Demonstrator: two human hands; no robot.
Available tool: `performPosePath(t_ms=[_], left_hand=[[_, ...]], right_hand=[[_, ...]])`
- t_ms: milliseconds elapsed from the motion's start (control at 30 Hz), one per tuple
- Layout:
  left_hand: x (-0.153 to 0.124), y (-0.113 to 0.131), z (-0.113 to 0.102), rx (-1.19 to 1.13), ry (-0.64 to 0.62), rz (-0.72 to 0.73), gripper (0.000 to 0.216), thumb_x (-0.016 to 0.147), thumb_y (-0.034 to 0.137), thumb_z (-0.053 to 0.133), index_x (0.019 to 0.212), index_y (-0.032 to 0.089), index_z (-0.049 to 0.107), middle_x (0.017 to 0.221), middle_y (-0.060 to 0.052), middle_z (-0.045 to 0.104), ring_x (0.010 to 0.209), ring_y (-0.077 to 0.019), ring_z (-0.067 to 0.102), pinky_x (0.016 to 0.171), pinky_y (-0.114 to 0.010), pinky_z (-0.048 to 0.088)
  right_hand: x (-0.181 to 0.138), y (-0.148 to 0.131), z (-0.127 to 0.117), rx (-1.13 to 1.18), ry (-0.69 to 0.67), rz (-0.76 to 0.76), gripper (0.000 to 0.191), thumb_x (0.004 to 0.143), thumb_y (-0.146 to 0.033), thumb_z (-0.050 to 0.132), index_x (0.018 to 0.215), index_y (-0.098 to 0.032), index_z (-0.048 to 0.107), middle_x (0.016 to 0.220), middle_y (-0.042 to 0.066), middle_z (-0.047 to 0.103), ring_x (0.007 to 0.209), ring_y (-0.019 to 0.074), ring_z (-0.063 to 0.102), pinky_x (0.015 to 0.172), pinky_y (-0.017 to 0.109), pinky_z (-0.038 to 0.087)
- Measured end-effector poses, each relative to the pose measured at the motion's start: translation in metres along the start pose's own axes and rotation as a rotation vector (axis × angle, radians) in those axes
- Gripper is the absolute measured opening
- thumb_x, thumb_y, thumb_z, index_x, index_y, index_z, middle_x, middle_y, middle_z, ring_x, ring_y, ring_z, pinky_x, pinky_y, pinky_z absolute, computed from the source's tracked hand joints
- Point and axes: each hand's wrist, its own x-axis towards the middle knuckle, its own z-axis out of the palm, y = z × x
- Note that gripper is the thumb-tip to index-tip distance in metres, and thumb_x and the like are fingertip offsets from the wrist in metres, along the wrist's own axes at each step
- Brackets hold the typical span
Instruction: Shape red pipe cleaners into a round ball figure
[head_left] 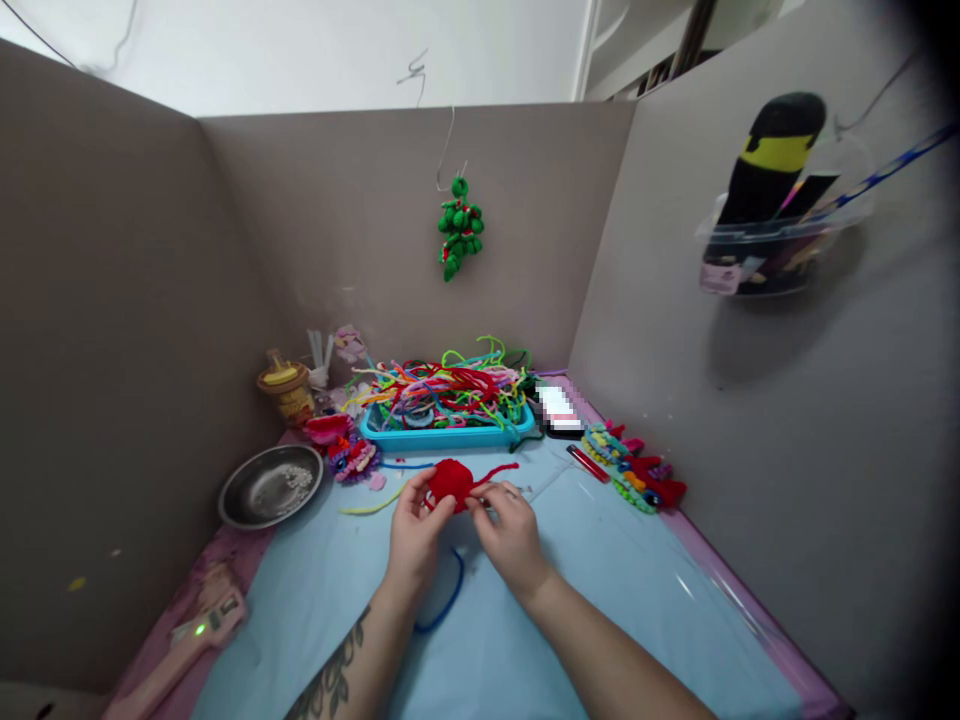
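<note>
A round red piece of fuzzy pipe cleaner work point(452, 482) is held up over the blue table cover, with a loose red end sticking out to the right. My left hand point(417, 522) grips it from the left, thumb in front. At its lower right edge the fingers of my right hand point(507, 522) are pinched together; the fingertips hide exactly what they hold, likely part of the red piece. Below the hands lies a curved blue pipe cleaner point(450, 605). A yellow-green pipe cleaner point(369, 510) rests to the left.
A blue tray point(450, 438) heaped with coloured pipe cleaners stands at the back. Left are a metal bowl point(271, 487), a cup point(289, 390) and a pink glue gun point(187, 640). Right are a phone point(561, 410), a red tool point(588, 464) and colourful fuzzy pieces point(637, 470). Grey partitions enclose the table.
</note>
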Motion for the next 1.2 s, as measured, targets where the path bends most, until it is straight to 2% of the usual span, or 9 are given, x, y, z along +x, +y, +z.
performPosePath(t_ms=[200,367,467,667,800,1033,1200], left_hand=[[-0.005,0.004,0.004,-0.036,0.009,-0.03,0.046,0.066,0.03,0.074,0.106,0.019,0.056,0.113,-0.01,0.062,0.102,-0.0234,0.061,0.087,-0.036,0.047],[-0.006,0.004,0.003,-0.037,0.019,-0.026,0.042,0.068,0.032,0.073,0.105,0.019,0.057,0.111,-0.01,0.063,0.099,-0.0227,0.061,0.085,-0.036,0.047],[-0.006,0.002,0.002,-0.044,0.021,-0.021,0.042,0.068,0.031,0.073,0.105,0.019,0.058,0.11,-0.01,0.063,0.099,-0.022,0.061,0.085,-0.035,0.047],[-0.005,-0.001,0.001,-0.04,0.048,-0.006,0.042,0.067,0.03,0.074,0.105,0.019,0.059,0.109,-0.01,0.064,0.098,-0.0221,0.062,0.086,-0.036,0.047],[-0.005,-0.003,0.001,-0.017,0.062,0.035,0.04,0.068,0.029,0.073,0.105,0.019,0.059,0.109,-0.009,0.064,0.098,-0.0211,0.061,0.088,-0.036,0.046],[-0.005,-0.006,0.001,0.005,0.087,0.041,0.04,0.066,0.029,0.073,0.103,0.02,0.06,0.108,-0.009,0.063,0.097,-0.0208,0.061,0.084,-0.034,0.048],[-0.003,-0.01,-0.001,0.018,0.068,0.046,0.038,0.068,0.029,0.072,0.103,0.021,0.06,0.109,-0.008,0.064,0.098,-0.0199,0.061,0.085,-0.034,0.047]], right_hand=[[0.002,0.0,-0.001,0.051,0.099,0.166,0.008,0.08,-0.02,0.058,0.074,-0.021,0.062,0.073,0.003,0.062,0.077,0.0191,0.056,0.071,0.031,0.046],[0.003,-0.003,0.0,0.095,0.101,0.235,0.004,0.079,-0.024,0.06,0.08,-0.021,0.063,0.078,0.002,0.064,0.079,0.0189,0.056,0.074,0.032,0.044],[0.003,-0.003,0.0,0.099,0.122,0.218,0.004,0.079,-0.023,0.059,0.081,-0.021,0.062,0.079,0.002,0.064,0.079,0.019,0.056,0.073,0.032,0.044],[0.002,-0.001,-0.001,0.067,0.085,0.122,0.008,0.081,-0.02,0.058,0.074,-0.022,0.062,0.072,0.002,0.064,0.077,0.0195,0.053,0.074,0.033,0.042],[0.002,-0.002,-0.001,0.071,0.06,0.136,0.01,0.08,-0.018,0.058,0.071,-0.022,0.063,0.071,0.002,0.065,0.078,0.0204,0.052,0.076,0.034,0.042],[0.001,-0.001,0.008,0.301,0.077,0.365,0.008,0.077,-0.024,0.062,0.076,-0.021,0.069,0.087,0.006,0.067,0.092,0.022,0.056,0.087,0.038,0.043],[-0.003,0.005,0.019,0.638,0.015,0.629,0.014,0.073,-0.033,0.065,0.072,-0.019,0.071,0.113,0.009,0.056,0.097,0.0214,0.056,0.082,0.033,0.046]])
